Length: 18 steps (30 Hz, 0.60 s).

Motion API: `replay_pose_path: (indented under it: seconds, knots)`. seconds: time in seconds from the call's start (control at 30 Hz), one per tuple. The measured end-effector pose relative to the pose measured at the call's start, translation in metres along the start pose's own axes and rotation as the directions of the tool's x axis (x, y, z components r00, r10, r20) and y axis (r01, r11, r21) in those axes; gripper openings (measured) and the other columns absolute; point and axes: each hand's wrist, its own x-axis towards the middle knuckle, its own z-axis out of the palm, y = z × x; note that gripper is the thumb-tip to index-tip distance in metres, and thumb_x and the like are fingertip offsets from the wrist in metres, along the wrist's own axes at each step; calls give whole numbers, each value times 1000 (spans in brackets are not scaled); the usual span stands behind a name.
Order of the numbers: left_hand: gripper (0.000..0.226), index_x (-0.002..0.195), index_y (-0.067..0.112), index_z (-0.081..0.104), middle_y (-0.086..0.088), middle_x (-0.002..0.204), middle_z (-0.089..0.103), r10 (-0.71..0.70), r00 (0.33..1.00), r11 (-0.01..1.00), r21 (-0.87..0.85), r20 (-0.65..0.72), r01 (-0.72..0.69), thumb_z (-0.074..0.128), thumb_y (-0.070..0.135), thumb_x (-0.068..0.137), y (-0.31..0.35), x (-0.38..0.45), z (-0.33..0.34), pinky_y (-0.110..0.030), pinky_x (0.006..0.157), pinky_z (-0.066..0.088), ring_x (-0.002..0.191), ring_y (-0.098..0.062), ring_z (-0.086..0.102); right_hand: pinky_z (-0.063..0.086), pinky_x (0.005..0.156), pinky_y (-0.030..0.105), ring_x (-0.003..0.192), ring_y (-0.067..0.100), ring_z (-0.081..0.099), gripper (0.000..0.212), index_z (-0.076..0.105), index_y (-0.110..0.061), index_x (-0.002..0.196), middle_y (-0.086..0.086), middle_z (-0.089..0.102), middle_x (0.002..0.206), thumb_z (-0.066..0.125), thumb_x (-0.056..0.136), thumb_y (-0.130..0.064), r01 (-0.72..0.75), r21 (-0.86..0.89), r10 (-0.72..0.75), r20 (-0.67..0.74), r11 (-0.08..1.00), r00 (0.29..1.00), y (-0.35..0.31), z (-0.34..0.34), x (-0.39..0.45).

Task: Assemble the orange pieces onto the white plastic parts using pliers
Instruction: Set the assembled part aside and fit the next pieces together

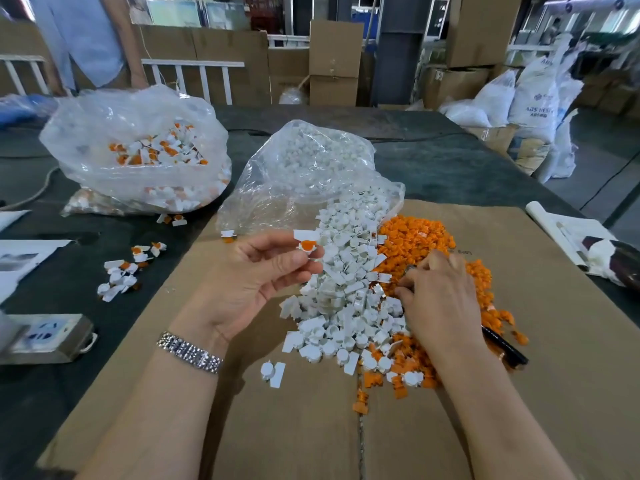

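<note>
Cardboard [519,393] bears two heaps, two bags behind; left hand [256,275] pinches one assembled part [306,244], right hand [440,299] grips pliers [505,346].

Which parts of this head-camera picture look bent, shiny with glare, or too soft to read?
Head view: wide-angle bending curves the dark table edge and brown cardboard sheet; daylight glare sheens the clear plastic bag of white parts; the white sacks' print is too soft to read; the left hand and its orange-and-white assembled piece stay sharp.
</note>
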Motion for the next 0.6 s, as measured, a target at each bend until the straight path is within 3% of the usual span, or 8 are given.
replay_pose_path:
  seconds: [0.1,0.2,0.4,0.47,0.53,0.6]
  knots:
    - [25,99,-1,75,-26,100,76,22,999,999,24,34,-23,67,-8,76,-2,0,-2,-27,68,63,81,-30,78,36,89,34,112,20,35,19,73,-25,107,-4,46,107,62,97,-36,-5,4,5,-5,1000,1000,0,2,-1]
    - [25,91,10,82,-24,101,77,49,996,996,68,79,-54,69,-6,76,-5,2,-3,-28,72,63,86,-30,78,36,89,34,112,20,34,21,72,-26,110,-4,47,111,61,98,-39,2,-35,-2,11,999,1000,0,2,-1]
    - [28,98,11,81,-22,108,76,31,991,987,150,131,-50,86,12,70,-12,8,-15,-30,80,62,96,-35,76,36,88,32,111,19,35,18,73,-26,105,-4,46,107,62,98,-37,5,-46,-3,59,999,998,-5,-2,1]
    - [28,93,14,80,-19,102,77,19,999,980,199,26,-24,89,15,67,-11,11,-21,-29,78,61,91,-32,76,37,91,34,114,21,37,17,71,-24,105,-3,49,109,62,98,-37,-15,-7,15,38,1000,999,-3,-2,0]
    - [21,91,15,78,-11,91,78,58,981,923,383,-187,19,89,13,73,-13,15,-28,-28,75,60,83,-23,75,40,92,38,111,21,45,13,64,-22,102,-2,55,108,60,98,-34,-31,131,35,-23,991,999,-1,-4,-3]
    - [16,95,19,73,-1,91,76,201,887,739,659,-415,141,84,17,83,-13,20,-37,-29,74,56,82,-17,72,49,83,40,89,17,56,7,56,-21,99,-4,60,92,60,98,-26,-13,330,50,-101,944,994,-1,-7,-4]
